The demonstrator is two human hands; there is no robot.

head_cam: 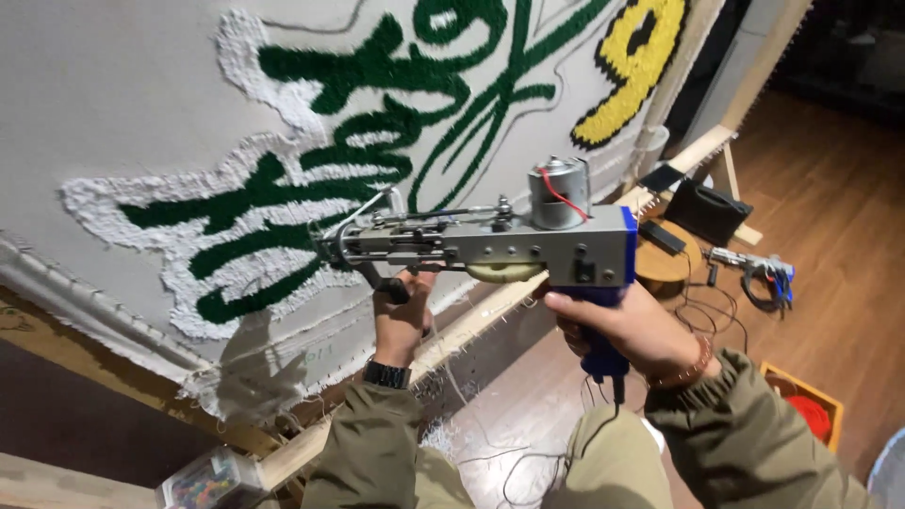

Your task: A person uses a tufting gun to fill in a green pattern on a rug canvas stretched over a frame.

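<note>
**A:** Nearest the lens, olive sleeves lead to both hands. The right hand (622, 330) is wrapped tight round the blue pistol grip of a tufting gun (485, 247), its power cord (528, 467) trailing down between the knees. The left hand (401, 316), with a black watch (387, 374) on its wrist, closes its fingers on the black front handle under the barrel.

**B:** And the gun itself?

**A:** Held level in the air, needle end pointing left, close in front of the stretched white backing cloth (113, 104); I cannot tell whether the tip touches it. Beyond the tip are green tufted strokes (377, 66) edged in white pile, and a yellow tufted patch (636, 66) higher up.

**B:** What might go wrong?

**A:** In my judgement, the loose cord and the yarn scraps on the floor could snag a foot or drag the gun off line, and a slanted needle could tear the cloth. The left fingers also sit near the moving front parts.

**B:** Farther back?

**A:** A round wooden stool (665, 264), a black case (709, 209) and a second tufting gun (759, 267) lying on the wooden floor (830, 188).
</note>
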